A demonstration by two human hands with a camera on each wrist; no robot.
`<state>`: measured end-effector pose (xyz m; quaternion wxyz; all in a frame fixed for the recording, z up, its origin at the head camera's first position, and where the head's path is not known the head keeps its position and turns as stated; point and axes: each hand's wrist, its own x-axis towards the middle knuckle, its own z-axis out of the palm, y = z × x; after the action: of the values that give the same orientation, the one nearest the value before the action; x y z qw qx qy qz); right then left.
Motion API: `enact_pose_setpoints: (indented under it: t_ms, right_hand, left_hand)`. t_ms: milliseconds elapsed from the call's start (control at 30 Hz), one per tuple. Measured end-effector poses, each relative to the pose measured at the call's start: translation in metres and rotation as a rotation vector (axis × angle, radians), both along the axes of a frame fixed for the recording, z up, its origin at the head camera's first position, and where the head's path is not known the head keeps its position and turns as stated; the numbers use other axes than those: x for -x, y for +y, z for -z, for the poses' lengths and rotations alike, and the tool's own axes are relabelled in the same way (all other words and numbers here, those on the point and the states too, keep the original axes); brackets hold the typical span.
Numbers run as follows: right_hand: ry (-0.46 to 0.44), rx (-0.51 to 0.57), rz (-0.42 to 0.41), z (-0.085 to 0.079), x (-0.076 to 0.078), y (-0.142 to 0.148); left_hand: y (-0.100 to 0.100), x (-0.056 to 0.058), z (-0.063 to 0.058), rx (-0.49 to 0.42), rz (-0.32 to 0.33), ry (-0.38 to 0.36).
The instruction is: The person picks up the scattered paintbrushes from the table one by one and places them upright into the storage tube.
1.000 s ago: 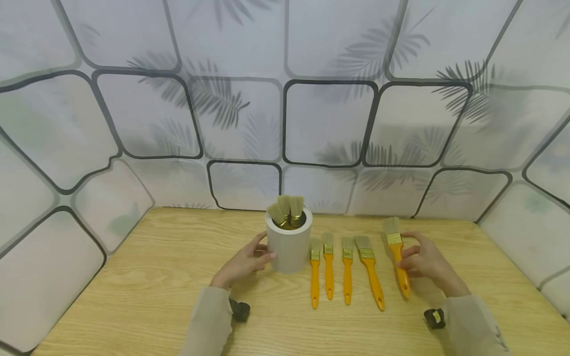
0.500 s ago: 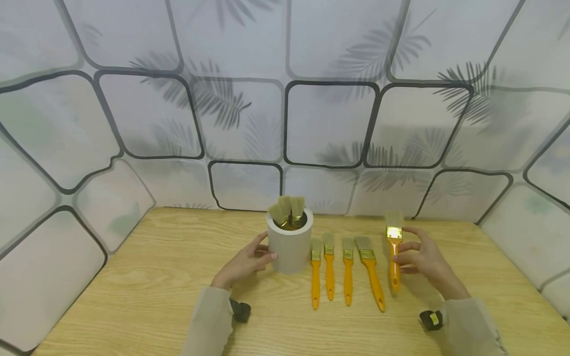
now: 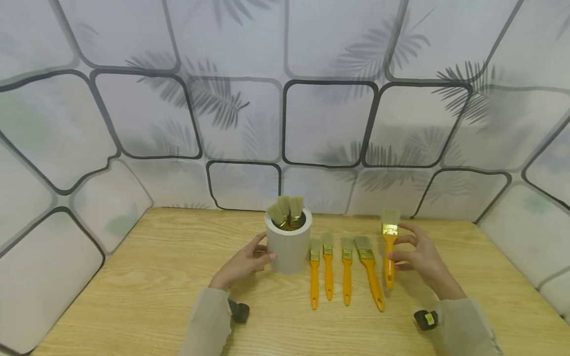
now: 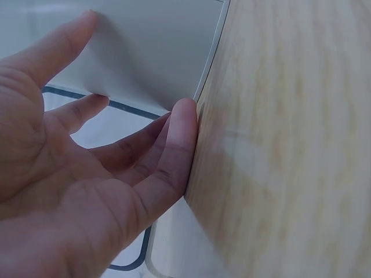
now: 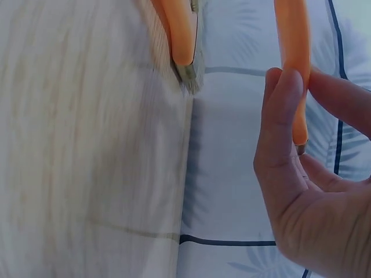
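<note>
A white cylindrical pot (image 3: 288, 252) stands on the wooden table with several bristle-up paintbrushes (image 3: 285, 210) inside. At its left side is my left hand (image 3: 242, 263), thumb and index fingertip spread against the wall. In the left wrist view, the lower fingers (image 4: 184, 124) rest by the tabletop. My right hand (image 3: 420, 257) pinches the orange handle of a wide flat paintbrush (image 3: 389, 247), bristles up and raised off the table. The right wrist view shows that handle (image 5: 294, 35) between thumb and fingers.
Several orange-handled paintbrushes lie in a row between the pot and my right hand, among them a narrow one (image 3: 314, 277) closest to the pot and a wider one (image 3: 373, 282) at the right end. A patterned wall covering (image 3: 329, 123) rises behind the table (image 3: 178, 247).
My right hand has lifted the wide paintbrush and shifted it slightly left, and the brush has turned from slanted to nearly upright. My left hand and the pot have stayed in place.
</note>
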<state>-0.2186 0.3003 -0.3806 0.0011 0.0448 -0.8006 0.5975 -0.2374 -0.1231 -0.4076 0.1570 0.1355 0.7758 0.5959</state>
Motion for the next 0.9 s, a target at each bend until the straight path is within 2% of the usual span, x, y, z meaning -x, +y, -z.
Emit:
enact_pose_setpoints:
  t_ms: [133, 300, 433, 633, 900]
  right_hand:
    - [0.014, 0.014, 0.017, -0.004, 0.001, -0.005]
    - [0.057, 0.073, 0.081, -0.010, 0.001, -0.014]
    - [0.092, 0.171, 0.136, -0.014, 0.001, -0.023]
    - [0.113, 0.277, 0.150, -0.020, 0.000, -0.034]
    - [0.143, 0.251, 0.135, -0.022, 0.001, -0.044]
  left_hand:
    - [-0.001, 0.001, 0.000, 0.001, -0.005, -0.001]
    - [-0.001, 0.001, 0.001, 0.003, -0.004, 0.001]
    - [-0.001, 0.002, 0.002, 0.001, -0.010, -0.004]
    - [-0.001, 0.001, 0.002, -0.002, -0.018, -0.007]
    - [-0.001, 0.002, 0.001, -0.002, -0.014, -0.007]
